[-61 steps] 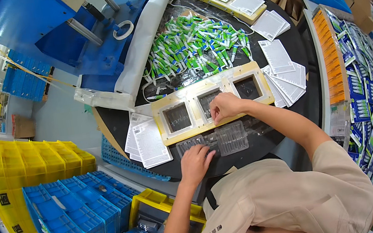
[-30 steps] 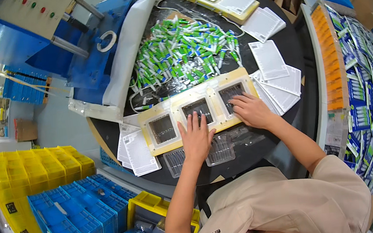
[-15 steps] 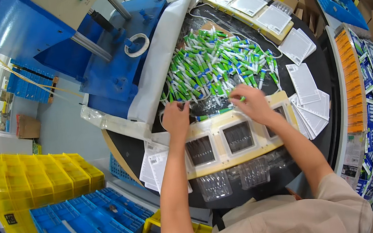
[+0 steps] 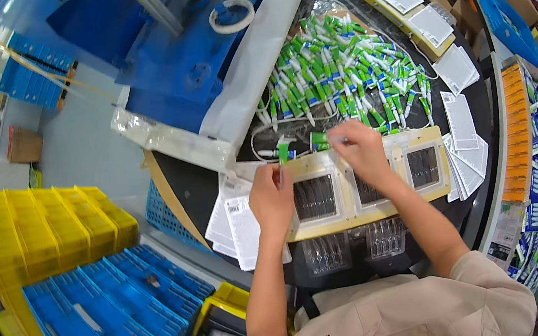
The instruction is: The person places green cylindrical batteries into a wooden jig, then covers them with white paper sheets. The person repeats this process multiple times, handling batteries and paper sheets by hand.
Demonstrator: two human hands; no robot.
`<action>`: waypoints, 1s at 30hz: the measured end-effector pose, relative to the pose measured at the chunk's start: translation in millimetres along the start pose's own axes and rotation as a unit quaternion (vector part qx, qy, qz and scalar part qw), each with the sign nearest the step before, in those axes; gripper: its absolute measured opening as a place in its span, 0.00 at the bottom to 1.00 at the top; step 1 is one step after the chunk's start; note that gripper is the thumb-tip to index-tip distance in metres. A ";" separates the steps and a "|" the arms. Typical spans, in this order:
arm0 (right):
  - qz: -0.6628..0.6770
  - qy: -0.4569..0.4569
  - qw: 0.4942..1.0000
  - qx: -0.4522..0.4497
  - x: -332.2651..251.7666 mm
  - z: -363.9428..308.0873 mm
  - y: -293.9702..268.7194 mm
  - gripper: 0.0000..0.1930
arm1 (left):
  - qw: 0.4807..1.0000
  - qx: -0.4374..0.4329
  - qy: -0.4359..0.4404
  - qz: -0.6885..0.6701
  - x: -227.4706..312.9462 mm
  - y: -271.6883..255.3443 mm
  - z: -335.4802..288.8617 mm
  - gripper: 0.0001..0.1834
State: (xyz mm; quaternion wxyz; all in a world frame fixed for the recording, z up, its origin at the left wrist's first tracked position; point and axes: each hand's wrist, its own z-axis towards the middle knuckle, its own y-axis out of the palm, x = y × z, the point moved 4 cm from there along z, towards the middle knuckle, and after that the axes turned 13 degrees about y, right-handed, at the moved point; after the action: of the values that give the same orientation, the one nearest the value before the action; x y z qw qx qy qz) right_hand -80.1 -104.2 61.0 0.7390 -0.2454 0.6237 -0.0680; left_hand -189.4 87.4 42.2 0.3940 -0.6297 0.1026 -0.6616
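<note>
My left hand (image 4: 272,198) is closed at the left end of a cream-coloured frame (image 4: 372,214), pinching a small green tube (image 4: 283,152) that stands up between finger and thumb. Above the frame's far edge, my right hand (image 4: 365,154) is closed too, its fingertips on another small green tube (image 4: 318,139); motion smears it slightly. Clear moulded plastic lines the frame's dark windows, one of them partly covered by my right hand. Beyond both hands spreads a heap of green-and-white tubes (image 4: 338,72) with blue bands.
White printed cards lie left (image 4: 245,230) and right (image 4: 460,120) of the frame. Clear blister trays (image 4: 326,254) sit at its near edge. A second frame (image 4: 390,3) holds cards at the back. A blue press (image 4: 199,61) stands left; yellow crates (image 4: 37,228) and blue crates (image 4: 105,321) are stacked lower left.
The view has shifted, moving the table scene rightward. My left hand has drawn nearer to the frame's left end, with the green tube now showing upright. My right hand has moved left along the frame.
</note>
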 end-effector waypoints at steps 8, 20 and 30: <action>-0.099 -0.207 0.973 0.000 -10.0 -104.2 41.2 0.12 | 0.986 0.016 0.039 0.160 16.2 7.5 -79.2 0.10; -0.134 -0.125 0.983 0.020 -7.7 -121.9 49.4 0.11 | 0.978 0.041 0.109 0.171 13.1 6.0 -88.5 0.15; -0.151 -0.101 0.983 0.035 -10.5 -124.3 73.4 0.14 | 0.984 -0.008 0.113 0.135 2.3 6.7 -85.1 0.11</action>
State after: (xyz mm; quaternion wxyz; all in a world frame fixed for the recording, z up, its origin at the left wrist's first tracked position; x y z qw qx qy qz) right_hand -216.2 -70.5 24.8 0.7878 -0.3161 0.4988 -0.1752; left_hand -264.4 50.7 24.0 0.4604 -0.5346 0.2362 -0.6682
